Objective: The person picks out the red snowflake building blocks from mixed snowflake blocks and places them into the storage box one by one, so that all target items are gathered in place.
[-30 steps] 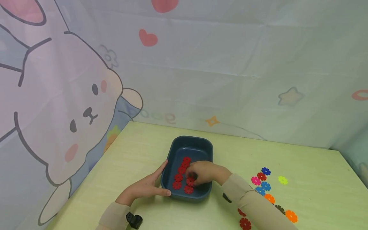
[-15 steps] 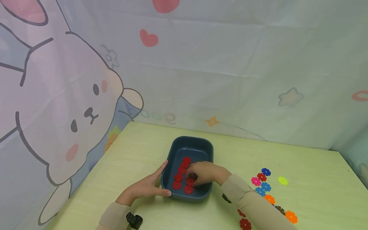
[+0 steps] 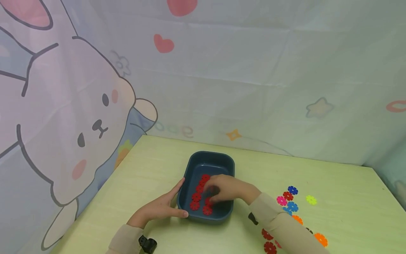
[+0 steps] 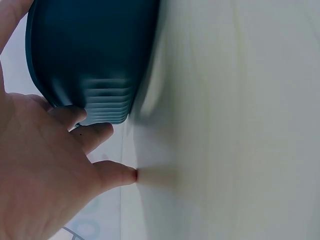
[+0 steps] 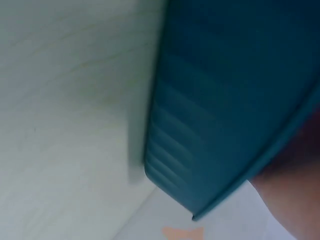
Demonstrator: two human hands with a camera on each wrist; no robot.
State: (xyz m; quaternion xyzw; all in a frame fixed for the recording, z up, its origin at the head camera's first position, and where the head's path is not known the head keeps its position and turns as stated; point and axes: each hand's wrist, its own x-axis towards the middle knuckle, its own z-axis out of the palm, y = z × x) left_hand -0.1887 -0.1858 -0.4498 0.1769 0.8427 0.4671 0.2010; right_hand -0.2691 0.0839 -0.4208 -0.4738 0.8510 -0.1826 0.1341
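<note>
Pale green wooden table point(image 3: 152, 169) against a cartoon rabbit curtain point(image 3: 79, 116) with hearts and stars. Dark blue rectangular tray point(image 3: 222, 158) sits mid-table, long side running away from the person. Inside it, a row of red flower-shaped plastic discs point(image 3: 196, 197), lying flat from the tray's middle to its near end. Right hand point(image 3: 226, 188) is inside the tray, fingers curled down onto the discs near the right of the row; cannot tell if it actually pinches one, fingertips hidden. Left hand point(image 3: 161, 206) rests flat on the table against the tray's near-left corner, fingers straight, thumb along the near wall, index along the left wall; left wrist view shows fingertips touching the ribbed outer wall point(image 4: 105, 100). Right wrist view shows only the tray's outer wall point(image 5: 210, 125). Loose mixed-colour discs point(image 3: 290, 199) lie on the table right of the tray, well apart from it: blue, red, pink, orange, one yellow point(image 3: 311, 200) off by itself. Both arms wear beige sleeves point(image 3: 285, 229).
</note>
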